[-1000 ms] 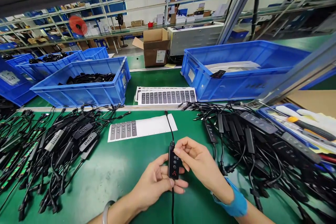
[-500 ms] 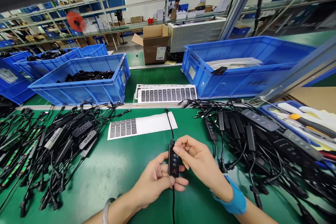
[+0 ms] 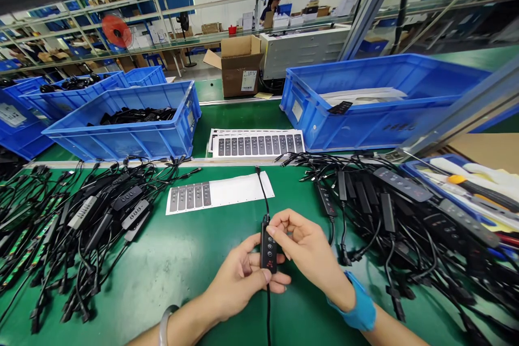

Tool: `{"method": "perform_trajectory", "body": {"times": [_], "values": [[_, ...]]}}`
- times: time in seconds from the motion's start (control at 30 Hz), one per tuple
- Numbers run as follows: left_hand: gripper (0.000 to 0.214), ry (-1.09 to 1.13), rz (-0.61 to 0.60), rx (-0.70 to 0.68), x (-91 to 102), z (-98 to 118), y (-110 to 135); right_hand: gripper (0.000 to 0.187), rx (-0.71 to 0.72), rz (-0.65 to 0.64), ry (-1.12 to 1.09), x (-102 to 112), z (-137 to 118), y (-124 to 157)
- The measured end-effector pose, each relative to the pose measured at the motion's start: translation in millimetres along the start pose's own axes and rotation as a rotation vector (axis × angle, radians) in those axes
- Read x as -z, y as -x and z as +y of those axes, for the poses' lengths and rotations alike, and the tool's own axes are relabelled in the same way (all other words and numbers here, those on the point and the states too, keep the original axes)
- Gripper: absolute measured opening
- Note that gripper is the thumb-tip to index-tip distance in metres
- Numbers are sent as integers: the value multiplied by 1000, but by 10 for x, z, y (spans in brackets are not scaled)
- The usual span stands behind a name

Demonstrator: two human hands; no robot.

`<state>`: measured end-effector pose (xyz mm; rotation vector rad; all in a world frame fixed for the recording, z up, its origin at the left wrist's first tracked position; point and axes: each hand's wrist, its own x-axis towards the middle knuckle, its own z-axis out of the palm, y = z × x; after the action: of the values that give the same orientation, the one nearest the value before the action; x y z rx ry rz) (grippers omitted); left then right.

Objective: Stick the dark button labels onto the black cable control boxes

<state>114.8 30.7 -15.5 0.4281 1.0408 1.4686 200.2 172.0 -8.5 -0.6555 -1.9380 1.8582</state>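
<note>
A small black inline controller (image 3: 268,248) with button symbols and red marks on its face stands nearly upright between my hands, a cable running out of each end. My left hand (image 3: 243,275) is closed around its lower part, thumb on the bottom of the face and fingers behind. My right hand (image 3: 302,240) pinches at the upper right edge, thumb tip on the face near the top. Whatever lies behind that thumb is hidden. Beyond the controller, a white label sheet (image 3: 239,190) lies on the green bench, grey button labels left on its left part.
Black controllers with cables (image 3: 109,211) are heaped on the left, and another heap (image 3: 385,211) spreads on the right. Farther back stand a blue bin (image 3: 121,138), a stack of label sheets (image 3: 257,145) and a larger blue bin (image 3: 365,130). A tool tray (image 3: 458,165) sits far right.
My left thumb has slid slightly up onto the lower face of the controller. The right hand keeps its pinch near the top, almost unmoved.
</note>
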Motion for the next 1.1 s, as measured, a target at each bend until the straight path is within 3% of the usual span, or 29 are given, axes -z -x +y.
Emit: {"method": "perform_trajectory", "body": {"times": [0.5, 0.67, 0.73, 0.87, 0.93, 1.03, 1.1], "values": [[70, -48, 0, -15, 9, -17, 6, 29, -13, 17, 89, 14, 52, -10], [67, -32, 18, -7, -6, -6, 3, 32, -17, 50, 216, 54, 92, -25], [63, -9, 19, -7, -17, 10, 0, 42, -44, -17, 242, 48, 77, -12], [53, 8, 10, -21, -27, 38, -22, 87, -179, -272, 85, -32, 40, 41], [49, -3, 26, -5, -25, 39, -38, 75, -180, -277, 89, -73, 38, 46], [44, -64, 59, 7, -17, 24, -52, 38, -80, -204, 167, -85, 52, 12], [46, -90, 72, -1, -8, 9, -56, 33, -35, -170, 177, -60, 64, -14]]}}
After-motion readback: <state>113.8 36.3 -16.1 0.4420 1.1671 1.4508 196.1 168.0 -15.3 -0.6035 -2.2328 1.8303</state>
